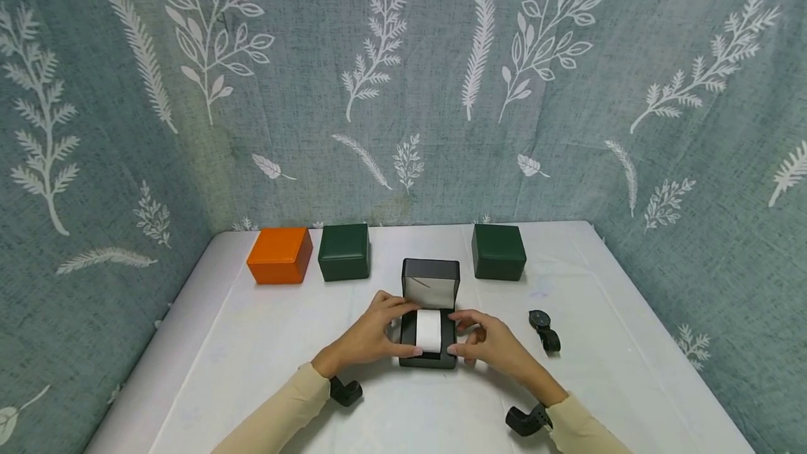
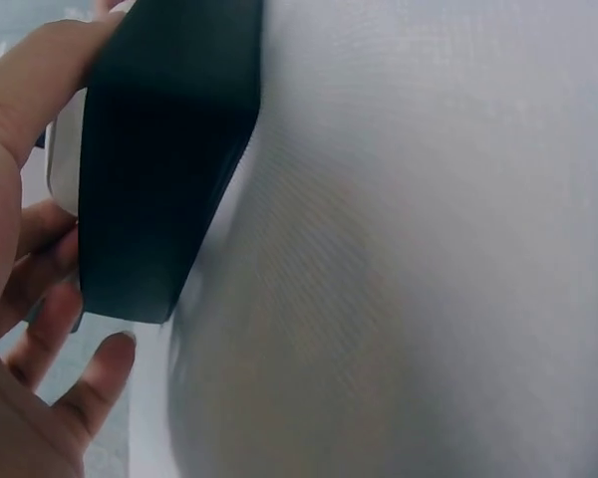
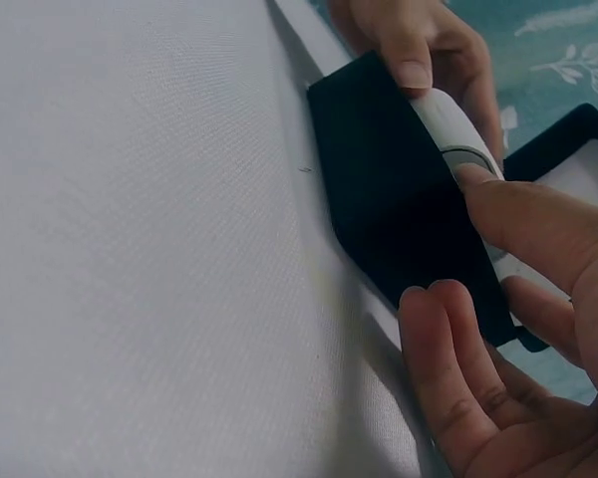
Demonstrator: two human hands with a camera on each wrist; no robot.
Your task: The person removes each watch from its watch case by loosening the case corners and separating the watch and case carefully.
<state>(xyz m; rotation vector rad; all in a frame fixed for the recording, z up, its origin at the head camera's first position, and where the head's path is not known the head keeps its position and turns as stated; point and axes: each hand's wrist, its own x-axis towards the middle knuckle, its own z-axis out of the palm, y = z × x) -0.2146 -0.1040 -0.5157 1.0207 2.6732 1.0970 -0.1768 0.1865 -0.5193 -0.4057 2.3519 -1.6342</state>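
Observation:
A dark watch box (image 1: 427,363) stands with its lid (image 1: 431,269) raised and its pale lining showing. Inside it sits a white watch cushion (image 1: 429,331), which rises above the rim in the right wrist view. My left hand (image 1: 372,331) pinches the cushion from the left, thumb near its front corner, index finger near the back. From the other side my right hand (image 1: 488,345) holds it; in the right wrist view that thumb (image 3: 518,214) touches the cushion's end. Other right fingers lie beside the box's outer wall. The cushion's underside is hidden.
An orange box (image 1: 280,256) and a green box (image 1: 344,252) stand at the back left. Another green box (image 1: 499,252) stands at the back right. A black wristwatch (image 1: 545,331) lies right of my right hand on the white-covered table (image 1: 252,356). A leaf-patterned curtain (image 1: 403,90) hangs behind.

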